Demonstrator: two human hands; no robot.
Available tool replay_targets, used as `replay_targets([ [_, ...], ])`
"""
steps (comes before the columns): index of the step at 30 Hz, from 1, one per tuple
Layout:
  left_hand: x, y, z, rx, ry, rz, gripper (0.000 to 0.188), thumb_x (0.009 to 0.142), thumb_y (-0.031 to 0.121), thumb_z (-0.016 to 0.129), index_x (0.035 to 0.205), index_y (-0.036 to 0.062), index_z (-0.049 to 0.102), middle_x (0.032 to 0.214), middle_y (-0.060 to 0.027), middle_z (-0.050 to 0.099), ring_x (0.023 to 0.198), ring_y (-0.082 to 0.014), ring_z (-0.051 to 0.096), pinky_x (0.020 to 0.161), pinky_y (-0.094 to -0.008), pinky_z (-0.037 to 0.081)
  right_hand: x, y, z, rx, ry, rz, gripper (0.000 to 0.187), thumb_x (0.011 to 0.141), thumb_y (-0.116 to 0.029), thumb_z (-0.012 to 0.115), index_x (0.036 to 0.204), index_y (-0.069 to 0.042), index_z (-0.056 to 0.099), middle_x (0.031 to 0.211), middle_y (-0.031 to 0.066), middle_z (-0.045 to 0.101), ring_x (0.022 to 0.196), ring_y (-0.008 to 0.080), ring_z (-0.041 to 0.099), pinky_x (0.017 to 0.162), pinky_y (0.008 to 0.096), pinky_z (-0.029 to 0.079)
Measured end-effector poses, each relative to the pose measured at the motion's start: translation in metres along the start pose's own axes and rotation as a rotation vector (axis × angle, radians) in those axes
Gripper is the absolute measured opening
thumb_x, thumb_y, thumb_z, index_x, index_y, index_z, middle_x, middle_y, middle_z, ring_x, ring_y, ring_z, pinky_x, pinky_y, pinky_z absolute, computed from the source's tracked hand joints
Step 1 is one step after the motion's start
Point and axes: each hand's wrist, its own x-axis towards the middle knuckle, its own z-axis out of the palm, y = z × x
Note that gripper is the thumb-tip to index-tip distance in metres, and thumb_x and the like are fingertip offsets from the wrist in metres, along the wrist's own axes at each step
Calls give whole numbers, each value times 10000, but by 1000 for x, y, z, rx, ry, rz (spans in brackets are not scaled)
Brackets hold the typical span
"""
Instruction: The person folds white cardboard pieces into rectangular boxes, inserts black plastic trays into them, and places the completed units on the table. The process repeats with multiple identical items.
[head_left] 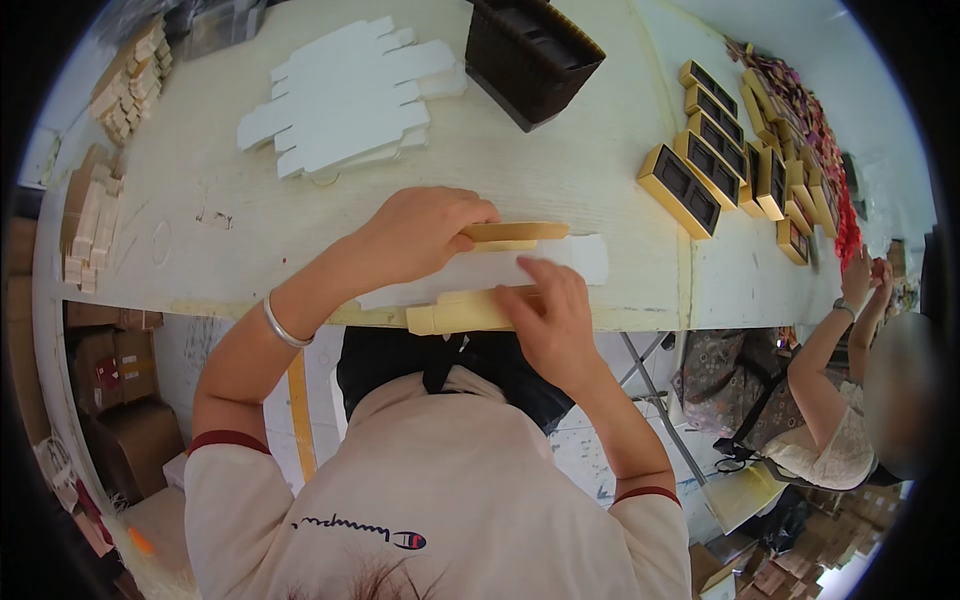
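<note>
A partly folded cardboard box (480,272), white inside and gold outside, lies in front of me near the table's front edge. Its far and near long sides are bent up, while a white end flap sticks out flat to the right. My left hand (430,228) is closed on the far side, thumb inside and fingers over the outer edge. The near gold side is pinched by my right hand (555,318), its thumb and bent forefinger at the right part of that wall. Some of the right fingertips are slightly blurred.
Beyond my hands lies a stack of flat white box blanks (345,100). A dark brown bin (515,75) with black inserts stands beside it. Gold boxes (680,190) with black inserts fill the right. Folded pieces (92,215) line the left edge. A co-worker (835,400) sits at right.
</note>
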Motion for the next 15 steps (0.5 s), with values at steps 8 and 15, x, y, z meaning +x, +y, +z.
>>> replay_targets([
  [8, 0, -2, 6, -59, -20, 29, 244, 798, 42, 640, 1043, 47, 639, 917, -91, 632, 865, -303, 590, 751, -385, 476, -3, -9, 0, 142, -109, -26, 225, 770, -145, 686, 954, -27, 636, 970, 68, 547, 890, 238, 552, 777, 358, 461],
  [15, -7, 17, 0, 28, -8, -4, 256, 819, 62, 623, 1073, 80, 649, 926, -68, 637, 867, -279, 593, 754, -369, 483, 36, 8, -5, 315, -392, 208, 84, 816, -76, 635, 798, -17, 577, 801, 112, 581, 795, 300, 597, 649, 399, 472],
])
